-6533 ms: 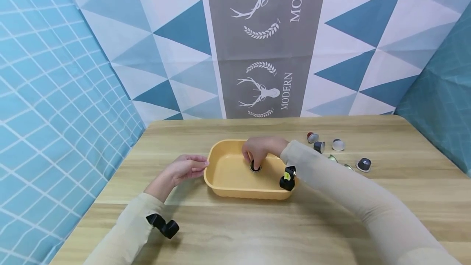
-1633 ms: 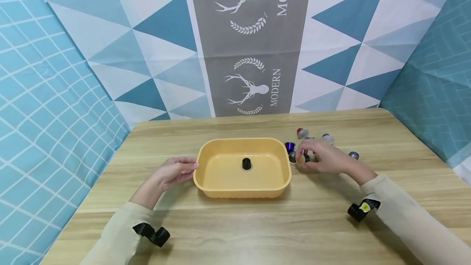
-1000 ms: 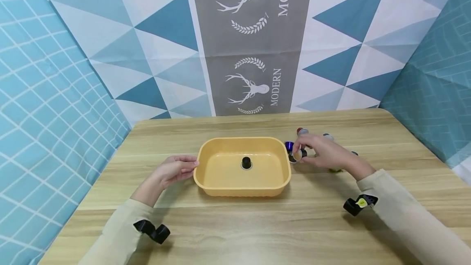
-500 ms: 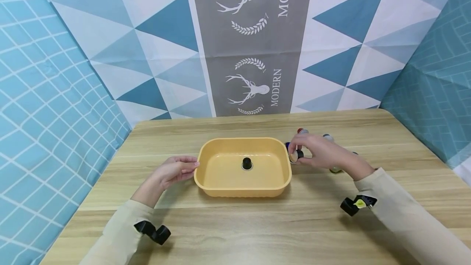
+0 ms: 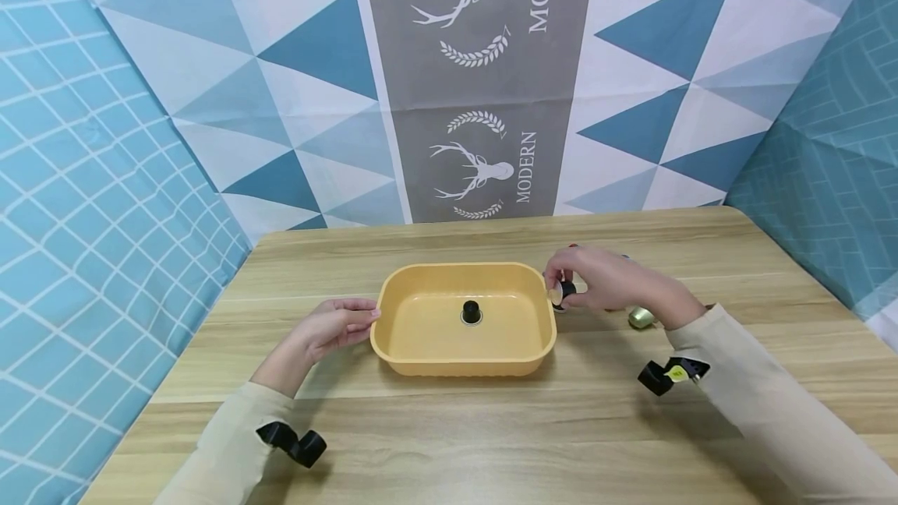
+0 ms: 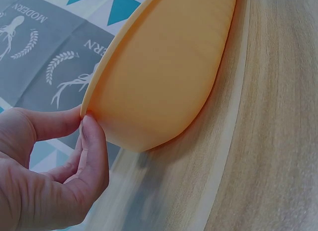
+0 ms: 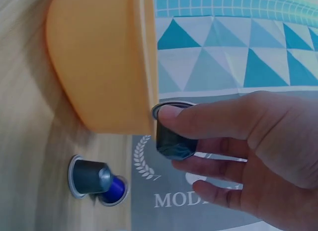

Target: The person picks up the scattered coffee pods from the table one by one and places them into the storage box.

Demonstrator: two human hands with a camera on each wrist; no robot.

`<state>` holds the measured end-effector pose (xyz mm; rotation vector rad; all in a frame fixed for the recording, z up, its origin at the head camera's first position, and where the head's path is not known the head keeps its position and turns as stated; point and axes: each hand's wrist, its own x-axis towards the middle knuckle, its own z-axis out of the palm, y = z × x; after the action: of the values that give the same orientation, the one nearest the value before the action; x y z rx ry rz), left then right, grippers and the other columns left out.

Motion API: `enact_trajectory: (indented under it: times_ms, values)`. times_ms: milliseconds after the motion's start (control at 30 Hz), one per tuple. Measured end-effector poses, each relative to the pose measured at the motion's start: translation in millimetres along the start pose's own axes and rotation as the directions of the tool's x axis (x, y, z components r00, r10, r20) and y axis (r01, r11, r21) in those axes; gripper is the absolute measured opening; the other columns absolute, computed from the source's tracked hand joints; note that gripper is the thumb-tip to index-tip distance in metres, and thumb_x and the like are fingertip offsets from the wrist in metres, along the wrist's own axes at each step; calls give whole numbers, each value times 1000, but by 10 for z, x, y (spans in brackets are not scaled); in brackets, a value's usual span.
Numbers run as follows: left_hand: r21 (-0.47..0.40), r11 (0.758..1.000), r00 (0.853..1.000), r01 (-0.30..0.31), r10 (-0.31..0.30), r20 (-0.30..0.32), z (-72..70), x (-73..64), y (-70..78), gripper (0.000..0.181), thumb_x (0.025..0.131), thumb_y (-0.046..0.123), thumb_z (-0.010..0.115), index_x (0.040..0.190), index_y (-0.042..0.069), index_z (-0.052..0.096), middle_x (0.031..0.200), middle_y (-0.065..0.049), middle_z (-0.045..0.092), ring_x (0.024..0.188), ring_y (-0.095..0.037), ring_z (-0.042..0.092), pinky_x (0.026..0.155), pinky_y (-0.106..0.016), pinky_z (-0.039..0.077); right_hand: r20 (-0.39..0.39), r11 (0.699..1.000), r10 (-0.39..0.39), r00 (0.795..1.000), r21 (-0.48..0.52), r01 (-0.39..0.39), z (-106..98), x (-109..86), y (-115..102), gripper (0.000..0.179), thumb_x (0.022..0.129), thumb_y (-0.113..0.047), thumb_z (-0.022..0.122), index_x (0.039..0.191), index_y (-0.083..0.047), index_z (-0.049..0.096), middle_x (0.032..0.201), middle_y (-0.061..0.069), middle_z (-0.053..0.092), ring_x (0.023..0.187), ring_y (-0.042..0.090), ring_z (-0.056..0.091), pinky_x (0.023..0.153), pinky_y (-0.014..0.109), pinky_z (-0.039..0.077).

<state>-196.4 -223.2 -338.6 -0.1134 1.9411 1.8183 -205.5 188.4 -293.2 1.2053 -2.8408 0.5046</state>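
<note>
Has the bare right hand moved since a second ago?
Yes, slightly: the bare right hand moved left in the head view, judged against the gray deer-printed wall panel.

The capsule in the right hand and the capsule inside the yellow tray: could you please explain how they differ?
The held capsule is pinched in the right hand, while the tray capsule stands untouched on the floor of the yellow tray. The held capsule is tipped sideways, its lid visible; the tray capsule is upright, narrow end up, its lid hidden. Both are dark with a wider rim.
</note>
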Motion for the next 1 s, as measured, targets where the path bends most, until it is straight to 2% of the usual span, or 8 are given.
enact_trajectory:
  times_ms: [100, 333, 600, 1000]
  values:
    - [-11, 1000, 1000, 0, 0, -1, -1, -5, -5, 24, 93, 8, 60, 114, -3, 56, 82, 6, 69, 74, -1, 66, 70, -15, 57, 23, 1000, 3, 1000, 3, -3, -40, 37, -34, 24, 74, -2, 78, 89, -15, 64, 87, -5, 63, 81, 9, 55, 74, 27, 52]
    - [-13, 1000, 1000, 4, -4, 4, -9, -13, -28, 27, 93, 8, 61, 115, -5, 55, 82, 6, 69, 74, -2, 66, 70, -15, 57, 74, 999, -42, 996, -6, 42, -130, 122, -107, 23, 74, 0, 78, 87, -12, 63, 84, -4, 63, 78, 10, 55, 70, 28, 52]
    - [-10, 1000, 1000, 11, -11, -1, -12, -21, -29, 34, 94, 9, 60, 121, -8, 51, 83, 6, 69, 75, -2, 66, 70, -15, 57, 145, 1000, -30, 989, 4, 29, -206, 243, -203, 22, 74, -3, 79, 85, -11, 62, 83, -3, 62, 76, 11, 55, 68, 26, 50]
    - [-46, 999, 1000, 7, -6, 19, -14, -4, 1, 28, 94, 3, 57, 119, -8, 52, 81, 5, 70, 75, -2, 67, 70, -15, 57, 223, 1000, -16, 975, -11, 19, -212, 430, -269, 19, 78, -6, 77, 89, -11, 62, 87, -2, 64, 80, 12, 57, 73, 27, 51]
